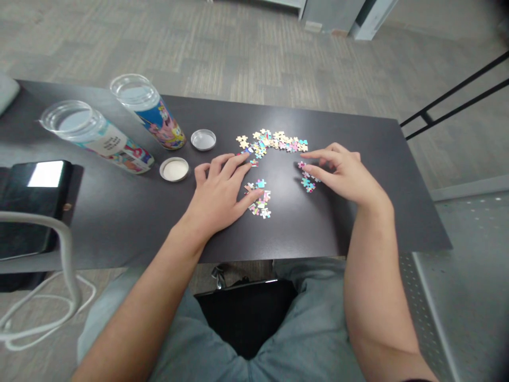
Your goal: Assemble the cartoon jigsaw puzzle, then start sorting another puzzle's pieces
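Head view: loose jigsaw pieces (pixel 274 140) in three groups on a dark table (pixel 397 185)

My left hand (pixel 222 193) lies palm down, fingers spread, its fingertips at the left end of the largest group, its thumb over a small patch of pieces (pixel 261 204) nearer my body. My right hand (pixel 324 167) is well apart from it, thumb and forefinger parted, beside a little cluster (pixel 308 184).

The largest group lies ahead, beyond and between both hands, its long axis running left to right. My left fingers reach its left end; my right forefinger stops just short of its right end. The small patch belongs to the left side, the cluster to the right.

Farther left are two round lids (pixel 203 140), then two clear-topped canisters (pixel 165 124) with bright printed sides, then a dark glossy device (pixel 32 207), cut off by the edge, and a white cable (pixel 67 254).

My left fingers and thumb hide some pieces; my right thumb covers part of the cluster, and I cannot tell whether it touches. Piece pictures are too small to make out. The black thing at my lap (pixel 246 313) is unclear.
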The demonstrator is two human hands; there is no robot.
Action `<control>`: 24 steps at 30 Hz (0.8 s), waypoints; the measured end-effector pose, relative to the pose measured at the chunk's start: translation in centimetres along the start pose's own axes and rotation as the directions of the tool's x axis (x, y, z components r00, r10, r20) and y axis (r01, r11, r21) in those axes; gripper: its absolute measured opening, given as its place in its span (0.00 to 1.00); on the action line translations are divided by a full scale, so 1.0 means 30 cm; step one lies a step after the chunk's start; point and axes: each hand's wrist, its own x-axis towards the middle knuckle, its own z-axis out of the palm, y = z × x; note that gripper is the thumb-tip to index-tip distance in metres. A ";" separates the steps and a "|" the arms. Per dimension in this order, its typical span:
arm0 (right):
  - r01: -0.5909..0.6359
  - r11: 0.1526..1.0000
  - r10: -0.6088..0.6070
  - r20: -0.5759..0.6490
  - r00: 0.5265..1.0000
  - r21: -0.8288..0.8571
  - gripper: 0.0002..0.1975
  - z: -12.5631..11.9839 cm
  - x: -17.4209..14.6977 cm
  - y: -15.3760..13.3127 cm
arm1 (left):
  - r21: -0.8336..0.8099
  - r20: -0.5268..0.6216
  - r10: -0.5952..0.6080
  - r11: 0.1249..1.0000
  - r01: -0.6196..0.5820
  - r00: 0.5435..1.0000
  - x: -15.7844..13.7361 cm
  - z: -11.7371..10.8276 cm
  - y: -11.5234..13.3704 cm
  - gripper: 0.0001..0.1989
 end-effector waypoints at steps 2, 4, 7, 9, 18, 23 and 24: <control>0.023 1.000 -0.023 0.035 0.999 0.003 0.14 0.019 0.010 -0.028 | -0.020 0.013 0.033 0.999 -0.033 0.999 -0.001 -0.003 0.005 0.24; 0.046 0.999 -0.046 0.058 0.997 0.003 0.13 0.037 0.019 -0.056 | -0.040 0.017 0.044 0.998 -0.044 0.999 -0.002 -0.002 0.008 0.24; 0.075 0.997 -0.074 0.089 0.993 -0.003 0.14 0.060 0.030 -0.099 | -0.028 0.025 0.047 0.999 -0.046 0.999 -0.003 0.008 0.008 0.31; 0.088 0.996 -0.086 0.114 0.990 -0.012 0.14 0.071 0.036 -0.125 | -0.001 0.043 0.058 0.998 -0.058 0.997 -0.006 0.010 0.005 0.32; 0.092 0.996 -0.089 0.122 0.989 -0.012 0.17 0.082 0.037 -0.160 | -0.097 -0.001 -0.006 0.995 0.005 1.000 -0.010 -0.031 -0.039 0.22; 0.091 0.996 -0.091 0.129 0.987 0.009 0.17 0.094 0.037 -0.156 | -0.017 0.014 -0.050 0.999 0.051 0.999 -0.003 -0.019 -0.034 0.28; 0.093 0.996 -0.094 0.133 0.987 0.013 0.17 0.097 0.038 -0.153 | -0.015 -0.003 -0.057 0.998 0.057 0.998 0.000 -0.021 -0.033 0.25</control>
